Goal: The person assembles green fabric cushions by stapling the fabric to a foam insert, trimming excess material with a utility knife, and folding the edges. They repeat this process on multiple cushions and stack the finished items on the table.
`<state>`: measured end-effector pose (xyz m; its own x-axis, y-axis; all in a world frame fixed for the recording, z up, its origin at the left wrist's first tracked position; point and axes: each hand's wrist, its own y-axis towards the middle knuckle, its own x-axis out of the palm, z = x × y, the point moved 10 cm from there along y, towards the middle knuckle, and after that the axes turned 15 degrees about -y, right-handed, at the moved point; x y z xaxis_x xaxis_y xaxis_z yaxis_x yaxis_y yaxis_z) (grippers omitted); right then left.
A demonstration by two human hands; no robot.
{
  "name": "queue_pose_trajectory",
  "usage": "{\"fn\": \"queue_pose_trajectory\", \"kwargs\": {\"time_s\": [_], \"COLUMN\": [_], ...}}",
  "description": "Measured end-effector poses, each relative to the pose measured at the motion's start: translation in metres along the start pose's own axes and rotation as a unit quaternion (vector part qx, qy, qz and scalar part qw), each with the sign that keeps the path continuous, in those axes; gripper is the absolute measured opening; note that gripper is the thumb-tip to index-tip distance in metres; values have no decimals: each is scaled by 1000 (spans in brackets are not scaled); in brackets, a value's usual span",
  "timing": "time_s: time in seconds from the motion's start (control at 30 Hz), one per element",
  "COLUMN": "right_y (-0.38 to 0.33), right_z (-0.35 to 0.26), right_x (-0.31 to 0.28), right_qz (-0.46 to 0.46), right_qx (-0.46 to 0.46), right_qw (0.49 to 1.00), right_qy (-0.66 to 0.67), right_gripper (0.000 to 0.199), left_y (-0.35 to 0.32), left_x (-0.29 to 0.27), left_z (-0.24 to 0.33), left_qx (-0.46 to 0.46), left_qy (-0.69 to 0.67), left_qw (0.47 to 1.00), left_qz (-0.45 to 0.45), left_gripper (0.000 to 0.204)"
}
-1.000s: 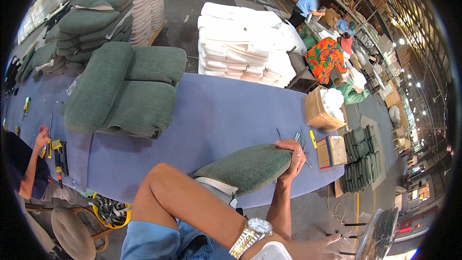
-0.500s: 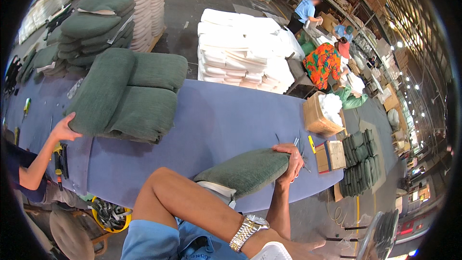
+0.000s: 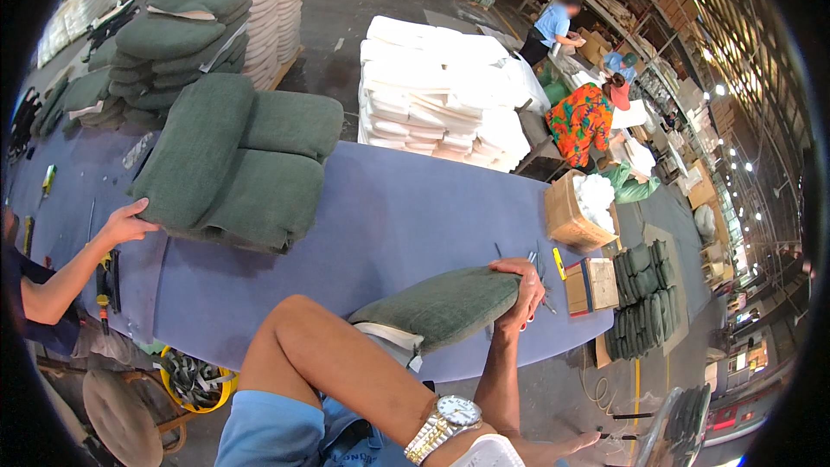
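Observation:
A dark green seat cushion [image 3: 441, 307] lies tilted at the near edge of the blue-covered table, its pale underside and a small white tag showing at the left end. My right hand [image 3: 521, 287] is wrapped round the cushion's right end, its fingers over the top edge. My left arm, wearing a metal-band watch, crosses in front of the cushion. At the bottom, beyond white fabric at the wrist, my left hand [image 3: 571, 446] is partly visible near my right forearm. Its fingers look stretched out, with nothing seen in them.
A co-worker's hand [image 3: 128, 223] touches stacked green cushions [image 3: 268, 177] at left. White cushions [image 3: 424, 78] are piled beyond the table [image 3: 389, 207]. An open carton [image 3: 572, 216] with white stuffing, a yellow cutter [image 3: 559, 265] and a small box [image 3: 593, 285] stand at right. A yellow bucket [image 3: 226, 393] is below.
The view has shifted slightly. My left wrist has turned so the watch face shows more, and the left hand reaches a little farther right. My right hand keeps its hold on the cushion.

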<state>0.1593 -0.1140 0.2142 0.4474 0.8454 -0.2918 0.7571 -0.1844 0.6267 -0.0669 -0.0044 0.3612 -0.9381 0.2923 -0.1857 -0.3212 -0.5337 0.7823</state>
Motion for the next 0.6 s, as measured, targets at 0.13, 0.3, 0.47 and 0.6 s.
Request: {"fn": "queue_pose_trajectory", "kwargs": {"time_s": [0.13, 0.3, 0.47, 0.6], "right_y": [2, 0, 0, 2], "right_z": [-5, 0, 1, -1], "right_x": [4, 0, -3, 3], "right_qz": [-2, 1, 4, 0], "right_qx": [0, 2, 3, -1], "right_qw": [1000, 1000, 1000, 1000], "right_qy": [-19, -1, -3, 8], "right_gripper": [57, 52, 53, 54], "left_y": [2, 6, -2, -17], "left_x": [-4, -11, -7, 2], "left_z": [3, 13, 17, -14], "left_qx": [6, 24, -19, -14], "left_qy": [24, 64, 94, 50], "left_qw": [1000, 998, 994, 999], "left_qz": [-4, -9, -50, -7], "left_gripper": [41, 40, 43, 47]}}
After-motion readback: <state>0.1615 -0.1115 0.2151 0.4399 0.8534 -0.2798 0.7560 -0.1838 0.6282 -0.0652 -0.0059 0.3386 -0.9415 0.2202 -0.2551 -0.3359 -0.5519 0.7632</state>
